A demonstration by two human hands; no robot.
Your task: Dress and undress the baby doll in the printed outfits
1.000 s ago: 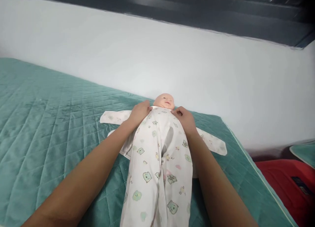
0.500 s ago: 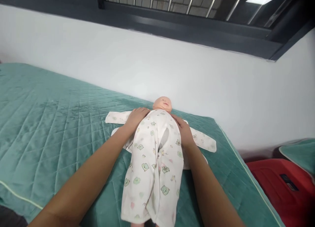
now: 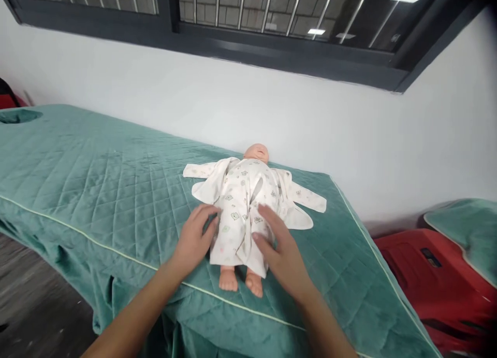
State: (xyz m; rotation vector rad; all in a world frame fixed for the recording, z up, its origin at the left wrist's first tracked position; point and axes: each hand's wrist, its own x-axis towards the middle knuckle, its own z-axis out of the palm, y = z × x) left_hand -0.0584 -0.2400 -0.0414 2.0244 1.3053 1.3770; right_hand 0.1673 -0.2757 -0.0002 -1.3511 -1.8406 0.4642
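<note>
A baby doll [image 3: 257,152] lies on its back on a green quilted bed cover [image 3: 128,192], its head toward the wall and its bare feet toward me. White printed trousers [image 3: 233,228] reach high over its body. Under it a matching white top [image 3: 305,196] is spread, both sleeves stretched out sideways. My left hand [image 3: 199,232] is at the trousers' left edge, fingers curved and apart. Over the right trouser leg is my right hand [image 3: 280,246], thumb and fingers spread; whether it touches the cloth I cannot tell. Neither hand grips anything.
A white wall [image 3: 174,88] rises behind the bed, with a dark-framed barred window [image 3: 272,37] above. At the right stands a red plastic chair [image 3: 419,265] with green cloth beside it. The bed's near edge drops to a dark floor [image 3: 34,296] at lower left.
Both hands have moved from the doll's upper sides down toward its legs, nearer to me. My view has shifted, so the feet and the bed's near edge show.
</note>
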